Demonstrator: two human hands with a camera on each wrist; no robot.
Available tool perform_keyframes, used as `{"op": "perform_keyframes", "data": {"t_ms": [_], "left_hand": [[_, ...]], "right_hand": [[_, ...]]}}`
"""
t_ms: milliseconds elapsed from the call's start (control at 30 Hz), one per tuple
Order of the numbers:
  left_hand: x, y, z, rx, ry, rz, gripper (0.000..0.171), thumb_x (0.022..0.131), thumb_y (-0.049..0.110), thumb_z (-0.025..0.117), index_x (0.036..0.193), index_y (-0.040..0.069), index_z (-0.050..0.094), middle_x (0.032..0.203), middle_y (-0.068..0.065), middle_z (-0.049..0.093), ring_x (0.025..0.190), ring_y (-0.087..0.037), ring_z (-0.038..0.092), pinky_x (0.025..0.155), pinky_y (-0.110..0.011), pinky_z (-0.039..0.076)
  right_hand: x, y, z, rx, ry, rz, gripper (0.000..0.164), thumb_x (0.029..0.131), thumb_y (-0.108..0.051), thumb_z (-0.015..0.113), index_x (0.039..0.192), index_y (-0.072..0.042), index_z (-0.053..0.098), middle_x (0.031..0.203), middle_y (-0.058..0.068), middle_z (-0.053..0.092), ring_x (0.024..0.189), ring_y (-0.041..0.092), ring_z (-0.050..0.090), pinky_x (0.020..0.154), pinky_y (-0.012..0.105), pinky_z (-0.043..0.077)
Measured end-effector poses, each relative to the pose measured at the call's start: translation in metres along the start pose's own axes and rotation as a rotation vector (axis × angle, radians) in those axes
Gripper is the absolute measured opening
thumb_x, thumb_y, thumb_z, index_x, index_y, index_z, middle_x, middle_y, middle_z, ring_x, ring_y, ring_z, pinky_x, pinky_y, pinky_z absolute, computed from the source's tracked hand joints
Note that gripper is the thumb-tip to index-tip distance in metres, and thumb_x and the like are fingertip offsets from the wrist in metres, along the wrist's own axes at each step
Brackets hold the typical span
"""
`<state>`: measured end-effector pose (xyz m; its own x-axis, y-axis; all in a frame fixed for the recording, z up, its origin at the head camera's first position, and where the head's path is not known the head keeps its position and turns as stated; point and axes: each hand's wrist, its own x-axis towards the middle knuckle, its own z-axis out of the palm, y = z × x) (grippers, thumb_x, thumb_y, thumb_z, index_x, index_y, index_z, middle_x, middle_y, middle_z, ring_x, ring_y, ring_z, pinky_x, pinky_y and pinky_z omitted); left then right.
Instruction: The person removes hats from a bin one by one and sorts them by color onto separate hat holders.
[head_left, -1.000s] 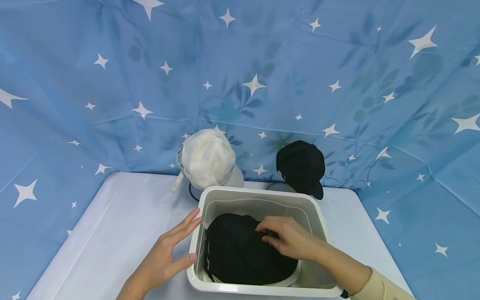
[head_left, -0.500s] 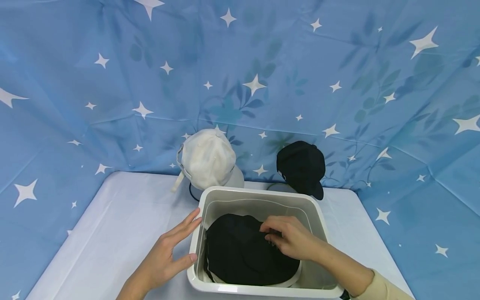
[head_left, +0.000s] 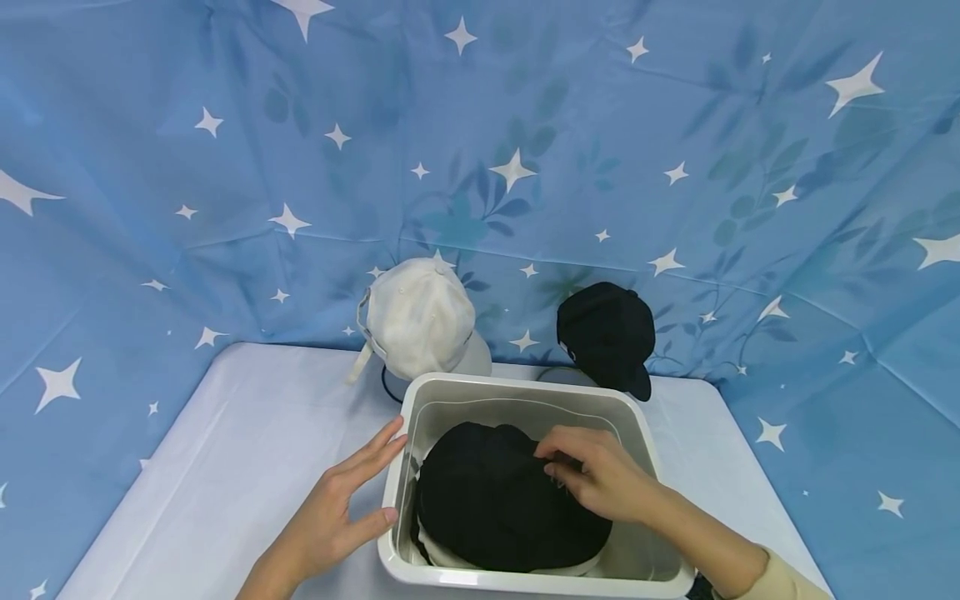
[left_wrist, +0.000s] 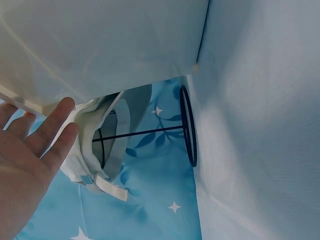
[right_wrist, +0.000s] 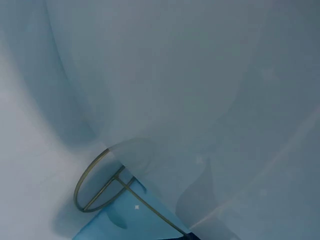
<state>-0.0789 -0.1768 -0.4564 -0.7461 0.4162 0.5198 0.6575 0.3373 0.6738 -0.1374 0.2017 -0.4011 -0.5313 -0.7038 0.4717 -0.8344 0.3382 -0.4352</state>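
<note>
Your pale bin (head_left: 525, 388) stands toward the near side of the desk (head_left: 262, 417), its far rim just in front of the two display stands and the desk's back edge. White desk cloth stretches away on both sides of the bin, wider on the left, up to the starred blue curtain (head_left: 337, 183). Inside the bin, you have a gap between the black hat (head_left: 502, 508) and the right wall, and a narrower one along the far wall; on the left the hat sits close against the side. A dark thing (head_left: 701, 588) shows at the near right corner, too cut off to make out.

The hat lies in the bin, below and to the left of your right hand (head_left: 600, 475), whose bent fingers and thumb pinch its right side. Your left hand (head_left: 333, 508) is spread, fingers and thumb straight, with the tips at the bin's left rim.

The hat is plain, matte black and rounded, crown up and softly creased, with whitish material (head_left: 442, 552) peeking out beneath its near edge. Behind the bin, a white cap (head_left: 423, 321) sits on a dark wire stand (left_wrist: 188, 127), and a black cap (head_left: 606, 329) is on a brass-toned stand (right_wrist: 90, 180) to the right.
</note>
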Motion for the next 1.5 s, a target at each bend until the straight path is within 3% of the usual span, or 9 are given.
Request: {"op": "perform_keyframes", "data": {"t_ms": [300, 567, 1000, 1500], "left_hand": [[0.001, 0.002, 0.001, -0.009, 0.004, 0.021, 0.072, 0.090, 0.008, 0.071, 0.157, 0.003, 0.047, 0.167, -0.016, 0.035, 0.151, -0.023, 0.039, 0.117, -0.021, 0.031], [0.000, 0.000, 0.001, -0.001, 0.005, 0.008, 0.074, 0.089, 0.009, 0.071, 0.159, 0.010, 0.046, 0.167, -0.015, 0.036, 0.151, -0.023, 0.040, 0.116, -0.021, 0.031], [-0.001, 0.000, 0.001, -0.003, 0.007, 0.009, 0.074, 0.090, 0.010, 0.072, 0.159, 0.011, 0.045, 0.167, -0.015, 0.036, 0.151, -0.022, 0.040, 0.116, -0.020, 0.031], [0.000, 0.000, 0.000, -0.015, 0.001, 0.002, 0.074, 0.091, 0.009, 0.071, 0.160, 0.011, 0.045, 0.168, -0.015, 0.035, 0.151, -0.023, 0.039, 0.116, -0.022, 0.032]], "right_hand": [[-0.001, -0.004, -0.013, 0.021, 0.016, 0.035, 0.043, 0.078, 0.018, 0.076, 0.104, -0.016, 0.069, 0.099, -0.009, 0.070, 0.082, 0.005, 0.066, 0.076, 0.020, 0.055], [0.000, -0.007, -0.026, 0.030, 0.034, 0.047, 0.048, 0.078, 0.020, 0.076, 0.106, -0.018, 0.069, 0.099, -0.009, 0.069, 0.081, 0.006, 0.064, 0.074, 0.020, 0.054], [0.007, -0.014, -0.041, -0.013, 0.078, -0.014, 0.049, 0.075, 0.022, 0.073, 0.105, -0.017, 0.069, 0.097, -0.008, 0.070, 0.080, 0.006, 0.064, 0.074, 0.020, 0.055], [0.011, -0.021, -0.054, -0.018, 0.093, 0.012, 0.046, 0.077, 0.022, 0.070, 0.105, -0.014, 0.069, 0.099, -0.005, 0.071, 0.078, 0.006, 0.066, 0.074, 0.020, 0.056]]}}
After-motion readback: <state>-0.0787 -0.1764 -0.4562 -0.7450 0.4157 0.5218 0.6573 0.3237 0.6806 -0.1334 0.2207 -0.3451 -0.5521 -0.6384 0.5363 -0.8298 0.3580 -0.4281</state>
